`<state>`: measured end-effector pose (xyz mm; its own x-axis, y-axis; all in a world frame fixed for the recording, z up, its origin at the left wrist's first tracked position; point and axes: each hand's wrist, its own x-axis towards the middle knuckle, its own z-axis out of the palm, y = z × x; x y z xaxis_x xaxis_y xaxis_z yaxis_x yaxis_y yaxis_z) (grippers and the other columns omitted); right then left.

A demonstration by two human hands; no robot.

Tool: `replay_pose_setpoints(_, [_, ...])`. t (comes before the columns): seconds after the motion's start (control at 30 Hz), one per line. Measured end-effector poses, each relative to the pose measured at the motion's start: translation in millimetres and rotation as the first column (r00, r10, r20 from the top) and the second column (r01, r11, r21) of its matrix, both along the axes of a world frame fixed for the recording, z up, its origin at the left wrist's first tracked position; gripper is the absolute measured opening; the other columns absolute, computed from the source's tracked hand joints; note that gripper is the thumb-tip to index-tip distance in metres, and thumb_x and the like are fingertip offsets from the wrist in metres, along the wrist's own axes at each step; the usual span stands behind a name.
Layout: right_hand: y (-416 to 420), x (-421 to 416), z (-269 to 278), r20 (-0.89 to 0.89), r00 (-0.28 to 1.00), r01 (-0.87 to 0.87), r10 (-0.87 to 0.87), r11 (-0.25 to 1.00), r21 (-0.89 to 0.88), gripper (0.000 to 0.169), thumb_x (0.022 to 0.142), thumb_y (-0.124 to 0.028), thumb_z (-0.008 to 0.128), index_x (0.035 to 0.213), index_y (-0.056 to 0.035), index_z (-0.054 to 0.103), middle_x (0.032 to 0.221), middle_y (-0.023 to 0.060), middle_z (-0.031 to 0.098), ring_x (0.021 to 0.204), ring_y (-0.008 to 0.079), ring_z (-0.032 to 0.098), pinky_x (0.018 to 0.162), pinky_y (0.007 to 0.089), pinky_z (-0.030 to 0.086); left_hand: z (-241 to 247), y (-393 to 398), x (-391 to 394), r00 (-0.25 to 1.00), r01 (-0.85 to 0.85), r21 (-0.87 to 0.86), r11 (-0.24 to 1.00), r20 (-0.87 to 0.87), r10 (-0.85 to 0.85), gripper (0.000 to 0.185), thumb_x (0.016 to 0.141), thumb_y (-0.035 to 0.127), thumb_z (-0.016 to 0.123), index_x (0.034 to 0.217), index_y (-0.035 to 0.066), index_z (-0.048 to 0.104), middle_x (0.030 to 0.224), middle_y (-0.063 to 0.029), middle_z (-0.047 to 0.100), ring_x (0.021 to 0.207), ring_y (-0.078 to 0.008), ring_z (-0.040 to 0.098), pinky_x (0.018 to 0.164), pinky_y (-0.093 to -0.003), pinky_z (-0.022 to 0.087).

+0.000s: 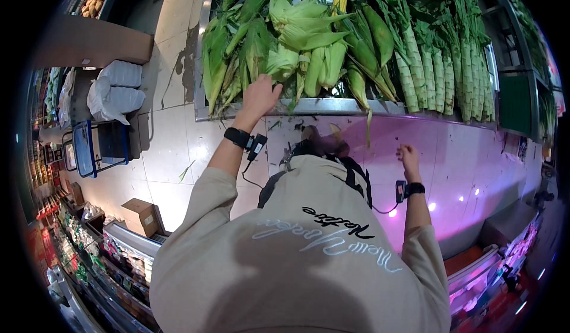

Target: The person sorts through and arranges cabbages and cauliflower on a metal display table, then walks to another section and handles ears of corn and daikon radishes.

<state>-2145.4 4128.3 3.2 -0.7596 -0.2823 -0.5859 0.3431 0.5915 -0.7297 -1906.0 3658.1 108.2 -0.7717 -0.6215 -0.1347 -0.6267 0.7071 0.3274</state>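
My left hand reaches over the metal front edge of a display bin. Its fingertips meet the lower ends of green-husked corn ears; whether they grip one is hidden. Just beyond that hand lies an ear with loose pale husk leaves. A large spread of peeled-back husk covers the middle of the pile, and a bare yellow cob shows behind it. Out to the side, over the floor, hangs my right hand, fingers loosely curled and apart, with nothing seen in it.
Leafy celtuce stems fill the bin's right part. On the left stand a blue-framed cart and white plastic-wrapped packs. A cardboard box rests behind on the left. Leaf scraps litter the tiled floor.
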Motion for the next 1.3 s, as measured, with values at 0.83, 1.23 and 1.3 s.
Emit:
replay_pose_setpoints(0.83, [-71.0, 31.2, 20.5, -0.222, 0.879, -0.421, 0.421, 0.906, 0.049, 0.021, 0.082, -0.014, 0.058, 0.095, 0.002, 0.061, 0.08, 0.0125, 0.064, 0.074, 0.0209, 0.062, 0.068, 0.0321, 0.049, 16.2, -26.2, -52.8, 0.879, 0.219, 0.046, 0.975, 0.424, -0.217, 0.064, 0.078, 0.057, 0.055, 0.098, -0.002, 0.066, 0.119, -0.0227, 0.053, 0.096, -0.0353, 0.061, 0.079, -0.0431, 0.05])
replay_pose_setpoints(1.23, [-100.1, 40.7, 41.4, -0.276, 0.848, -0.466, 0.453, 0.885, 0.02, 0.022, 0.083, -0.014, 0.057, 0.096, 0.0026, 0.059, 0.082, 0.0144, 0.065, 0.075, 0.0237, 0.063, 0.069, 0.0324, 0.049, 26.2, 15.6, -27.7, 0.895, 0.325, 0.024, 0.945, 0.314, -0.316, 0.073, 0.077, 0.059, 0.058, 0.096, -0.011, 0.057, 0.093, -0.0225, 0.06, 0.085, -0.0379, 0.062, 0.073, -0.0434, 0.051])
replay_pose_setpoints(1.3, [-114.1, 43.1, 53.6, -0.265, 0.842, -0.483, 0.469, 0.876, 0.016, 0.022, 0.083, -0.015, 0.057, 0.096, 0.0028, 0.059, 0.081, 0.0144, 0.064, 0.075, 0.0241, 0.063, 0.069, 0.0322, 0.049, 24.2, 20.5, -23.4, 0.903, 0.314, 0.011, 0.949, 0.306, -0.302, 0.069, 0.078, 0.057, 0.059, 0.095, -0.01, 0.057, 0.094, -0.0223, 0.059, 0.085, -0.0379, 0.062, 0.073, -0.0437, 0.051])
